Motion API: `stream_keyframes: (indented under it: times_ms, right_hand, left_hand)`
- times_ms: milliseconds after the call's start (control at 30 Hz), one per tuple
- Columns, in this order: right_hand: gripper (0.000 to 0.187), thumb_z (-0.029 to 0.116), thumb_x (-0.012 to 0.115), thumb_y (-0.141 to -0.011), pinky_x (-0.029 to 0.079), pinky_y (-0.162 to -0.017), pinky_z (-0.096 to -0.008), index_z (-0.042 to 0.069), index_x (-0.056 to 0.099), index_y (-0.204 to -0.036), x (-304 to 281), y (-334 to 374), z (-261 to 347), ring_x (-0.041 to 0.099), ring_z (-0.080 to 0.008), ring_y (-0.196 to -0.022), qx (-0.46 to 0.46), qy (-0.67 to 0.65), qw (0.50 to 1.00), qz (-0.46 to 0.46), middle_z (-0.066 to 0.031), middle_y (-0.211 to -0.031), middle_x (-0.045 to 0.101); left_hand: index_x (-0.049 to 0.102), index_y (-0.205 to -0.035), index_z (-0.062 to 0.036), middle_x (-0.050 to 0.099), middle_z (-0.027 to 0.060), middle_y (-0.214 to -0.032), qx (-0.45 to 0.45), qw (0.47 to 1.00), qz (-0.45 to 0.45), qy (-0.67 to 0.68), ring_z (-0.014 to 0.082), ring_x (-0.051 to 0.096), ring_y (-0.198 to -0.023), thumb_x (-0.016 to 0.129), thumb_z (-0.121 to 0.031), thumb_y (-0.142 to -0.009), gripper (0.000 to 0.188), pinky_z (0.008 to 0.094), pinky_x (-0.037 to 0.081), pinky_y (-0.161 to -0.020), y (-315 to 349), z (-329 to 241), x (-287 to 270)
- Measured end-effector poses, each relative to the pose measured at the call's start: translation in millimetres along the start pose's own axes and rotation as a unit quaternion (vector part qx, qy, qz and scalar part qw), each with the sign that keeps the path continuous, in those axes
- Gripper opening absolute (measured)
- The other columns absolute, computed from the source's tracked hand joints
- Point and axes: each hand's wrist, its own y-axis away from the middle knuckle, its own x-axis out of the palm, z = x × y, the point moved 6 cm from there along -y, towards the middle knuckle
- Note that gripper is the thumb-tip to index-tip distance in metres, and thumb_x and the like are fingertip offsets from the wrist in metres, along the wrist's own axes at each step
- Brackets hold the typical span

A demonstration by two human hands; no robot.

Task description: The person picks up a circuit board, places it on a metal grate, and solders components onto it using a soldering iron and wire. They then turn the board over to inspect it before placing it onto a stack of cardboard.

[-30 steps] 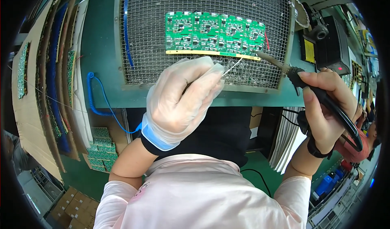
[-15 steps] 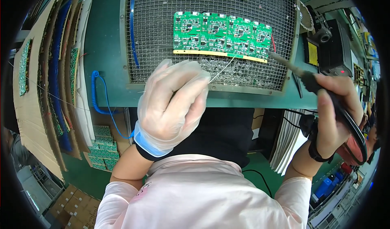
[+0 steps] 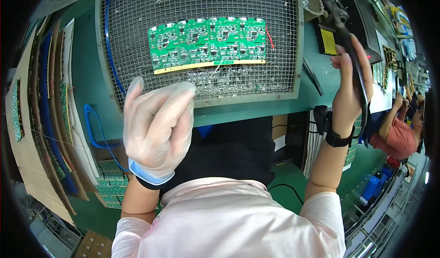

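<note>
My left hand (image 3: 159, 125), in a thin translucent glove with a blue wrist strap, hovers over the front edge of a wire-mesh tray (image 3: 198, 103). Its fingers are pinched together on a thin solder wire (image 3: 217, 69), which slants up toward the board's near edge; the pinch itself is partly hidden. On the mesh lies a green circuit board panel (image 3: 208, 40) with a yellow strip along its near side and a red wire at its right end. Bare, my right hand (image 3: 350, 77) grips a black soldering iron (image 3: 347, 37), whose front end is at the iron holder (image 3: 338, 16).
Dark tweezers (image 3: 313, 77) lie right of the tray, near a yellow sponge (image 3: 327, 42) and a black box (image 3: 362, 29). Cardboard dividers (image 3: 34, 134) holding boards stand at left, beside a coiled blue cord (image 3: 88, 125). Another person (image 3: 396, 132) sits at far right.
My right hand has carried the soldering iron away from the board, up to its holder. My left hand has drawn slightly back from the panel. The whole view has shifted.
</note>
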Motion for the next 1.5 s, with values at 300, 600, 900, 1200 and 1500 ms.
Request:
stream_keyframes:
  times_ms: [300, 600, 900, 1200, 1500]
  right_hand:
    - [0.027, 0.003, 0.067, -0.092, 0.055, -0.073, -0.0237, -0.003, 0.069, -0.118, -5.0, 50.6, 42.2, 0.069, -0.0110, -0.075, -0.016, -0.051, 0.997, -0.050, -0.0101, -0.094, 0.074]
    - [0.029, 0.002, 0.074, -0.077, 0.043, -0.053, -0.0222, -0.002, 0.073, -0.105, 15.3, 70.6, 71.4, 0.056, -0.0086, -0.055, -0.091, -0.018, 0.993, 0.073, -0.0049, -0.073, 0.067]
    - [0.025, 0.001, 0.071, -0.077, 0.037, -0.057, -0.0230, -0.006, 0.072, -0.101, 16.4, 43.8, 66.7, 0.051, -0.0106, -0.061, -0.042, -0.065, 0.988, 0.135, -0.0056, -0.073, 0.063]
    - [0.026, 0.009, 0.073, -0.078, 0.039, -0.060, -0.0247, -0.006, 0.073, -0.099, 11.3, 12.0, 73.6, 0.055, -0.0117, -0.065, -0.091, -0.054, 0.970, 0.221, -0.0062, -0.076, 0.065]
    - [0.024, 0.003, 0.069, -0.076, 0.050, -0.074, -0.0248, -0.005, 0.074, -0.098, 11.9, 3.8, 60.9, 0.068, -0.0168, -0.079, -0.080, -0.108, 0.962, 0.240, -0.0141, -0.094, 0.075]
  left_hand:
    - [0.075, -0.114, -0.0156, 0.074, 0.0005, -0.102, 0.018, 0.999, 0.021, 0.032, 0.0178, 0.069, -0.088, 0.080, -0.003, -0.078, 0.039, 0.0451, 0.048, -0.101, -11.5, -12.4, 21.6]
    - [0.075, -0.116, -0.0162, 0.073, 0.0001, -0.102, 0.024, 0.999, 0.026, 0.022, 0.0173, 0.069, -0.088, 0.081, -0.003, -0.078, 0.041, 0.0449, 0.048, -0.101, -9.5, -13.5, 24.1]
    - [0.075, -0.116, -0.0158, 0.072, 0.0003, -0.100, 0.027, 0.999, 0.020, 0.022, 0.0175, 0.069, -0.089, 0.081, -0.003, -0.078, 0.041, 0.0452, 0.048, -0.101, -9.7, -11.9, 24.8]
    - [0.075, -0.115, -0.0148, 0.071, 0.0004, -0.099, 0.033, 0.999, 0.020, 0.022, 0.0179, 0.069, -0.088, 0.081, -0.003, -0.077, 0.040, 0.0449, 0.048, -0.100, -9.5, -11.8, 25.7]
    - [0.075, -0.113, -0.0144, 0.072, 0.0006, -0.101, 0.029, 0.999, 0.025, 0.020, 0.0182, 0.068, -0.089, 0.081, -0.003, -0.077, 0.038, 0.0451, 0.048, -0.101, -9.1, -11.4, 25.4]
